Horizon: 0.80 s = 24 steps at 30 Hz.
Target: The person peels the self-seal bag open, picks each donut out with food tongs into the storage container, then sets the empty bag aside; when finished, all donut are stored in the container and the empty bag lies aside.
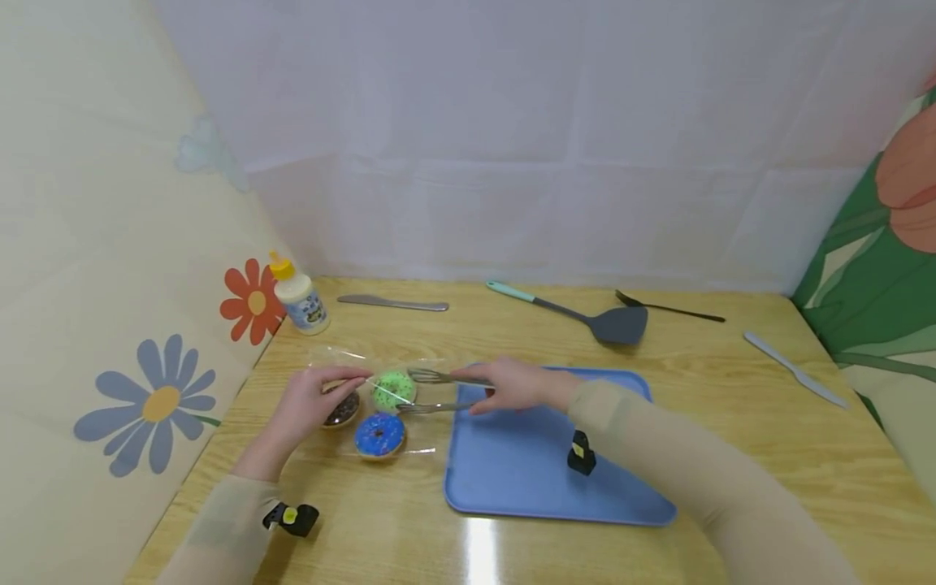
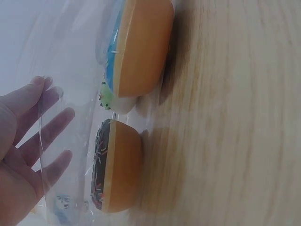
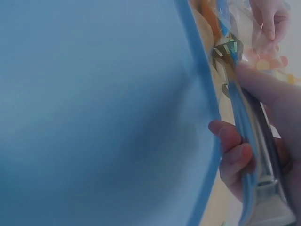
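With thumb and fingertips my left hand (image 1: 307, 400) pinches the edge of a clear plastic film (image 2: 77, 70), which rises over several doughnuts. A chocolate doughnut with sprinkles (image 1: 344, 409) lies partly behind that hand. Beside it are a green doughnut (image 1: 393, 382) and a blue doughnut (image 1: 379, 444), both with sprinkles. My right hand (image 1: 515, 383) grips metal tongs (image 1: 440, 407) above the left edge of a blue tray (image 1: 541, 487). The spread tong tips point left, close to the green doughnut; whether they touch it I cannot tell.
A squeeze bottle with a yellow cap (image 1: 301, 302) stands at the back left. Along the back lie a table knife (image 1: 392, 304), a grey spatula with a mint handle (image 1: 617, 324) and a black fork (image 1: 673, 309). Another knife (image 1: 795, 370) lies at the right.
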{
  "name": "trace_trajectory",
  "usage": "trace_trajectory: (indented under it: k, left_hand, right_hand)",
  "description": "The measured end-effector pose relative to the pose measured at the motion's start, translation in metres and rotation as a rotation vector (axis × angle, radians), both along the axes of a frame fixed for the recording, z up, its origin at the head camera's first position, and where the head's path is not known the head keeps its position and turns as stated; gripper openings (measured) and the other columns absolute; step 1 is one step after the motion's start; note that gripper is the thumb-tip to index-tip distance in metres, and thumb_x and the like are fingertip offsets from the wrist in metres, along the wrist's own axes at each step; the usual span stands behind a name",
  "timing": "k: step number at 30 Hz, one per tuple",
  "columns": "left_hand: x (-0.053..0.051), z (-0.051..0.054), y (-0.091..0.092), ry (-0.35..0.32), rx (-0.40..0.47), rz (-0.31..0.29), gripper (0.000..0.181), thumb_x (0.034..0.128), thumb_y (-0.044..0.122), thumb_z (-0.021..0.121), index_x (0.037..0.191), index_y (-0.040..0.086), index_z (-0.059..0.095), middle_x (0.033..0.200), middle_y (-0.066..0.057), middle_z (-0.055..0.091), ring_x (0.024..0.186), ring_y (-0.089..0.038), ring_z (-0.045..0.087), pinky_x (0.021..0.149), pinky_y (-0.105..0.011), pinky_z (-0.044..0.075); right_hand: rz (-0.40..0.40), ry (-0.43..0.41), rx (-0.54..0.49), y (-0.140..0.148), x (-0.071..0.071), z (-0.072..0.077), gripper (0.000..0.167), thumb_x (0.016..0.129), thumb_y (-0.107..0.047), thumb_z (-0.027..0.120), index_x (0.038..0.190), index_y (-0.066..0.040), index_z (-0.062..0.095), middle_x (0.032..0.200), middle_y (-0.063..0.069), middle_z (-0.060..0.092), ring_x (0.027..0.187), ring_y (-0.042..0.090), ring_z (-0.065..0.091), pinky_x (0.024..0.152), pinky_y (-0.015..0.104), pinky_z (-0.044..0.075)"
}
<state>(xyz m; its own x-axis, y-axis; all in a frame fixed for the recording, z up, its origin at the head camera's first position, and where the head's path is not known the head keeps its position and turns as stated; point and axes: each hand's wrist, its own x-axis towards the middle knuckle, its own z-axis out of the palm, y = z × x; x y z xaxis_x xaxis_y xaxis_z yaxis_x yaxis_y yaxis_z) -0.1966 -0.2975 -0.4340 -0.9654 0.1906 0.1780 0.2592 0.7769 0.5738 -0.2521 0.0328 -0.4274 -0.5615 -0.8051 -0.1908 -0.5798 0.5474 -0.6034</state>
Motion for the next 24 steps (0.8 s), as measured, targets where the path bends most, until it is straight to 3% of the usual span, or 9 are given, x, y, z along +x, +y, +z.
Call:
trace_trajectory:
  k: [7,11,13,14,17,18,20,22,24]
  left_hand:
    - [0.000,0.000,0.000,-0.010,0.003,0.003,0.019,0.0967,0.012,0.064,0.111,0.007,0.075,0.112,-0.015,0.074,0.110,-0.036,0.067,0.093,-0.055,0.054]
    - [0.001,0.001,-0.001,-0.018,0.012,-0.001,0.020,0.0972,0.013,0.063,0.111,0.008,0.075,0.112,-0.014,0.074,0.109,-0.035,0.068,0.091,-0.054,0.055]
    - [0.000,0.000,-0.002,-0.019,0.017,-0.007,0.020,0.0973,0.014,0.063,0.112,0.008,0.075,0.111,-0.013,0.074,0.107,-0.034,0.069,0.090,-0.053,0.056]
    - [0.000,0.000,-0.003,-0.017,0.019,-0.012,0.020,0.0973,0.013,0.063,0.112,0.007,0.075,0.111,-0.014,0.074,0.107,-0.034,0.069,0.090,-0.052,0.056]
    - [0.000,-0.001,-0.004,-0.012,0.015,-0.015,0.020,0.0972,0.014,0.064,0.112,0.008,0.076,0.112,-0.014,0.074,0.107,-0.034,0.069,0.090,-0.052,0.056]
    - [0.000,-0.002,-0.005,-0.011,0.014,-0.015,0.020,0.0972,0.014,0.063,0.112,0.008,0.076,0.112,-0.014,0.074,0.108,-0.034,0.068,0.090,-0.052,0.056]
    - [0.000,-0.003,-0.006,-0.002,0.011,-0.014,0.019,0.0972,0.013,0.063,0.111,0.008,0.076,0.113,-0.014,0.074,0.109,-0.035,0.068,0.090,-0.053,0.055]
    - [0.000,-0.003,-0.007,0.001,0.003,-0.009,0.019,0.0973,0.014,0.063,0.111,0.009,0.076,0.113,-0.013,0.074,0.109,-0.035,0.068,0.090,-0.053,0.056]
    - [0.000,-0.004,-0.009,0.000,0.003,-0.009,0.020,0.0975,0.014,0.063,0.112,0.009,0.076,0.113,-0.014,0.074,0.109,-0.035,0.068,0.091,-0.053,0.055]
  right_hand:
    - [0.015,0.015,-0.012,-0.001,0.001,-0.003,0.062,0.096,-0.029,0.066,0.152,-0.021,0.040,0.049,-0.009,0.027,0.037,0.007,0.040,0.042,0.022,0.044]
    - [0.024,0.006,-0.012,0.002,0.001,-0.003,0.060,0.098,-0.029,0.063,0.153,-0.022,0.039,0.049,-0.003,0.032,0.037,0.009,0.041,0.044,0.024,0.046]
    - [0.020,-0.001,-0.018,0.006,0.002,-0.001,0.059,0.098,-0.028,0.063,0.153,-0.022,0.039,0.066,0.002,0.057,0.037,0.010,0.043,0.046,0.025,0.048]
    - [0.019,0.001,-0.021,0.008,0.002,-0.001,0.059,0.098,-0.028,0.063,0.152,-0.022,0.040,0.083,0.005,0.067,0.038,0.010,0.044,0.047,0.025,0.049]
    - [0.010,0.014,-0.034,0.016,0.002,0.000,0.058,0.098,-0.027,0.064,0.151,-0.023,0.042,0.131,0.006,0.063,0.040,0.009,0.045,0.049,0.025,0.050]
    - [0.007,0.018,-0.037,0.019,0.002,0.001,0.058,0.098,-0.027,0.064,0.151,-0.023,0.042,0.131,0.007,0.063,0.041,0.009,0.045,0.049,0.025,0.050]
    - [0.005,0.024,-0.040,0.026,0.002,0.002,0.058,0.097,-0.027,0.065,0.151,-0.023,0.042,0.102,0.009,0.068,0.041,0.008,0.044,0.048,0.024,0.049]
    - [0.002,0.026,-0.040,0.033,0.002,0.003,0.058,0.097,-0.027,0.065,0.151,-0.023,0.043,0.074,0.003,0.058,0.041,0.007,0.043,0.046,0.024,0.048]
    - [0.002,0.021,-0.038,0.039,0.003,0.005,0.058,0.097,-0.027,0.065,0.151,-0.023,0.043,0.059,-0.001,0.043,0.040,0.007,0.042,0.046,0.024,0.047]
